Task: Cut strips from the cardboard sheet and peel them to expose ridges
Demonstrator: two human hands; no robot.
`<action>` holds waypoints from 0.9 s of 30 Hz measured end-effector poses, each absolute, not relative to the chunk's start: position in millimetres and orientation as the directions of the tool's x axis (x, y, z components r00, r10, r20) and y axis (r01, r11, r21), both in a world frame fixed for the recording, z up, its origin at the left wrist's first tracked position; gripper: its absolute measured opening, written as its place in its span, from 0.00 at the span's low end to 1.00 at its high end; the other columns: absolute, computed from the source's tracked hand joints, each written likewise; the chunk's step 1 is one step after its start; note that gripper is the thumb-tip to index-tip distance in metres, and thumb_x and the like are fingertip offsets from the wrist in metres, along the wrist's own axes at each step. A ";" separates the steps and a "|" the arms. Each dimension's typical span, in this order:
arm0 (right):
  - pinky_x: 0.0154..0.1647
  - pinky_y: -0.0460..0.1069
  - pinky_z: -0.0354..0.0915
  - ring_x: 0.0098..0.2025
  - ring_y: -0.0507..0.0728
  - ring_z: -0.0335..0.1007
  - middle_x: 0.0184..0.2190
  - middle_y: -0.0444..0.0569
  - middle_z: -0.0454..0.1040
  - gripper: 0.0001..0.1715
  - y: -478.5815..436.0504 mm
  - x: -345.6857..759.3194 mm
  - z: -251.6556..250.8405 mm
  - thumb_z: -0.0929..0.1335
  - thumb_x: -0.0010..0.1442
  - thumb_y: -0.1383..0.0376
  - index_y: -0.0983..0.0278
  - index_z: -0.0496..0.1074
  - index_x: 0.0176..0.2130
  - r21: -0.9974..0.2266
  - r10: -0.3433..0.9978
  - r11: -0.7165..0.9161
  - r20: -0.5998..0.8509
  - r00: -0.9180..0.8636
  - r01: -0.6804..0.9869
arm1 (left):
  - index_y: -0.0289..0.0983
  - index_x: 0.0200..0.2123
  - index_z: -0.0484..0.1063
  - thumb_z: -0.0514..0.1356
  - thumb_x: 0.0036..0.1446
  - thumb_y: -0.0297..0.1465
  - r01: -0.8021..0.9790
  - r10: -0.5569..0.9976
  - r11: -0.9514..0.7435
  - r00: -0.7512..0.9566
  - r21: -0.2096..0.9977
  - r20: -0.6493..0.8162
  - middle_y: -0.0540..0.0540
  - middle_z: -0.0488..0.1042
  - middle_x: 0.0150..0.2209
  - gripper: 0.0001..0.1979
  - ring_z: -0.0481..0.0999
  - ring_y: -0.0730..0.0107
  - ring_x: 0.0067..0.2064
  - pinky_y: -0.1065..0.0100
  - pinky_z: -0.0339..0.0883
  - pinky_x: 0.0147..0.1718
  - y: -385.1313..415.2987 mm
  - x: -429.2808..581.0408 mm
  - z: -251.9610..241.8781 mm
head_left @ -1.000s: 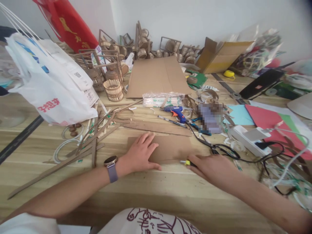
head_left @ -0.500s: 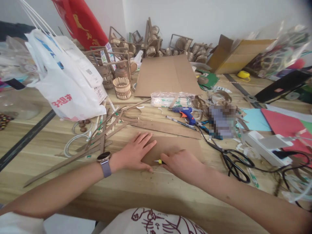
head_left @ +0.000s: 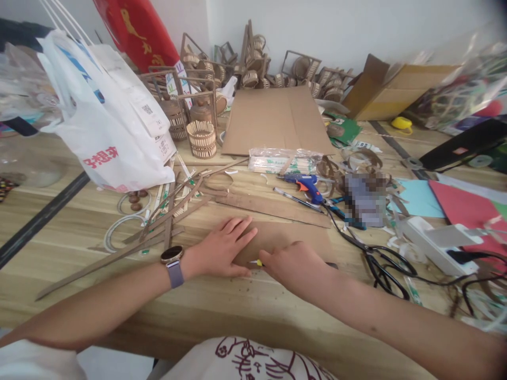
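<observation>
1. Landmark: blue glue gun (head_left: 312,192), lying on its side on the wooden table (head_left: 166,319). All positions below are taken from it, as the wearer sees them.
2. Cardboard piece (head_left: 277,235): flat on the table, on the near side of the glue gun and partly covered by both hands.
3. Left hand (head_left: 224,248): near side and to the left of the glue gun. Palm down, fingers spread, resting on the left part of the cardboard piece; nothing is grasped. A watch (head_left: 172,255) is on the wrist.
4. Right hand (head_left: 299,266): directly on the near side of the glue gun. Fingers closed around a cutter (head_left: 259,262), yellow at the front, with the blade pointing left toward the left thumb. The blade is at the near edge of the cardboard piece; depth of contact cannot be determined.
5. Brown strip (head_left: 273,208): between the glue gun and the cardboard piece, extending leftward. A pen (head_left: 295,198) lies just beside the glue gun, on its near-left side.
6. Scissors (head_left: 367,249): near side and to the right of the glue gun, black handles toward the wearer.
7. Stick packet (head_left: 283,162): just beyond the glue gun, slightly left. Large cardboard sheet (head_left: 277,121): farther beyond.
8. Small basket (head_left: 202,140): beyond and left of the glue gun. White bag (head_left: 114,137): well to its left.
</observation>
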State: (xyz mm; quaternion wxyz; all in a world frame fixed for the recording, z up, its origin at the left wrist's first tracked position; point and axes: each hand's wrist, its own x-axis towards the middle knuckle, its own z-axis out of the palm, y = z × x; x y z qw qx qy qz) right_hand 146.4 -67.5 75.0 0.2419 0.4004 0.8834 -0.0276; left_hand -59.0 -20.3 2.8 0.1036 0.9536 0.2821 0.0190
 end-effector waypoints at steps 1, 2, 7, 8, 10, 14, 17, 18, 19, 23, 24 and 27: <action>0.22 0.48 0.63 0.28 0.63 0.80 0.28 0.52 0.80 0.08 -67.0 145.2 76.2 0.67 0.60 0.76 0.65 0.71 0.39 0.151 0.691 0.681 -0.454 -0.562 0.716 | 0.30 0.67 0.53 0.57 0.57 0.57 0.531 0.540 -0.821 0.842 0.211 -0.017 0.27 0.48 0.70 0.47 0.50 0.39 0.68 0.46 0.46 0.64 -20.3 -58.8 3.0; 0.22 0.49 0.63 0.27 0.63 0.80 0.28 0.52 0.80 0.09 -66.4 144.0 77.1 0.67 0.59 0.77 0.65 0.71 0.38 0.154 0.688 0.686 -0.457 -0.565 0.711 | 0.30 0.67 0.53 0.57 0.57 0.56 0.525 0.535 -0.824 0.845 0.213 -0.011 0.27 0.48 0.70 0.46 0.50 0.39 0.68 0.46 0.46 0.64 -20.3 -58.7 3.1; 0.21 0.48 0.62 0.26 0.62 0.79 0.26 0.51 0.80 0.10 -63.0 141.6 77.7 0.66 0.58 0.78 0.65 0.71 0.38 0.131 0.657 0.713 -0.468 -0.591 0.689 | 0.29 0.67 0.52 0.56 0.59 0.53 0.503 0.512 -0.841 0.859 0.200 -0.007 0.27 0.50 0.69 0.44 0.49 0.41 0.69 0.47 0.44 0.65 -19.8 -59.0 4.2; 0.21 0.47 0.62 0.26 0.62 0.79 0.25 0.51 0.80 0.10 -62.5 142.0 77.3 0.67 0.58 0.78 0.65 0.71 0.38 0.129 0.655 0.714 -0.470 -0.592 0.688 | 0.29 0.67 0.52 0.55 0.59 0.53 0.501 0.508 -0.844 0.861 0.195 -0.013 0.27 0.50 0.69 0.43 0.49 0.42 0.69 0.47 0.45 0.65 -19.6 -59.2 4.8; 0.21 0.47 0.62 0.26 0.62 0.80 0.25 0.50 0.80 0.09 -61.9 143.7 76.3 0.68 0.57 0.77 0.65 0.71 0.37 0.132 0.656 0.716 -0.463 -0.596 0.686 | 0.30 0.67 0.51 0.55 0.60 0.53 0.498 0.503 -0.846 0.864 0.189 -0.026 0.28 0.50 0.69 0.43 0.48 0.42 0.69 0.47 0.45 0.64 -19.2 -59.5 6.0; 0.20 0.46 0.61 0.26 0.62 0.80 0.24 0.49 0.80 0.10 -61.8 152.1 72.8 0.68 0.56 0.78 0.65 0.72 0.37 0.153 0.661 0.714 -0.469 -0.586 0.683 | 0.31 0.67 0.51 0.54 0.60 0.54 0.504 0.503 -0.843 0.862 0.188 -0.056 0.29 0.49 0.69 0.42 0.48 0.42 0.69 0.47 0.45 0.64 -18.4 -59.8 7.5; 0.20 0.46 0.60 0.26 0.62 0.80 0.25 0.49 0.80 0.12 -62.2 160.6 70.1 0.69 0.55 0.78 0.65 0.72 0.39 0.151 0.658 0.708 -0.497 -0.565 0.690 | 0.31 0.68 0.49 0.54 0.60 0.54 0.508 0.501 -0.842 0.861 0.181 -0.085 0.29 0.48 0.70 0.43 0.48 0.42 0.69 0.47 0.44 0.64 -18.0 -60.0 7.2; 0.20 0.46 0.60 0.26 0.62 0.80 0.26 0.50 0.80 0.12 -62.3 163.2 69.7 0.69 0.55 0.78 0.64 0.72 0.39 0.152 0.662 0.702 -0.500 -0.558 0.696 | 0.31 0.68 0.49 0.54 0.60 0.54 0.509 0.501 -0.842 0.860 0.176 -0.092 0.29 0.48 0.70 0.43 0.47 0.42 0.69 0.47 0.44 0.64 -18.0 -60.0 6.9; 0.20 0.46 0.60 0.26 0.62 0.80 0.26 0.50 0.81 0.13 -62.4 165.6 69.6 0.69 0.56 0.78 0.64 0.72 0.39 0.156 0.670 0.693 -0.500 -0.549 0.704 | 0.32 0.68 0.48 0.53 0.60 0.54 0.511 0.502 -0.843 0.860 0.171 -0.093 0.29 0.47 0.70 0.43 0.47 0.42 0.69 0.47 0.44 0.64 -18.0 -60.2 6.5; 0.20 0.46 0.56 0.27 0.62 0.80 0.27 0.52 0.80 0.14 -63.5 174.6 71.7 0.67 0.56 0.78 0.64 0.72 0.41 0.168 0.677 0.674 -0.528 -0.512 0.719 | 0.33 0.69 0.48 0.54 0.60 0.54 0.512 0.506 -0.844 0.859 0.158 -0.080 0.30 0.47 0.70 0.43 0.48 0.42 0.68 0.47 0.46 0.64 -18.0 -60.7 4.8; 0.20 0.45 0.54 0.27 0.61 0.80 0.27 0.52 0.80 0.15 -64.2 177.5 72.1 0.67 0.56 0.78 0.64 0.72 0.42 0.172 0.675 0.674 -0.537 -0.505 0.718 | 0.33 0.69 0.48 0.54 0.60 0.54 0.509 0.504 -0.846 0.860 0.157 -0.076 0.30 0.47 0.70 0.43 0.48 0.42 0.68 0.47 0.46 0.63 -17.9 -60.8 4.5; 0.20 0.45 0.51 0.27 0.59 0.80 0.27 0.50 0.80 0.18 -67.9 190.4 70.9 0.65 0.59 0.76 0.62 0.72 0.47 0.194 0.691 0.659 -0.539 -0.482 0.727 | 0.32 0.68 0.49 0.54 0.60 0.54 0.502 0.497 -0.851 0.865 0.155 -0.069 0.29 0.48 0.70 0.43 0.49 0.41 0.68 0.47 0.47 0.63 -17.5 -60.8 3.9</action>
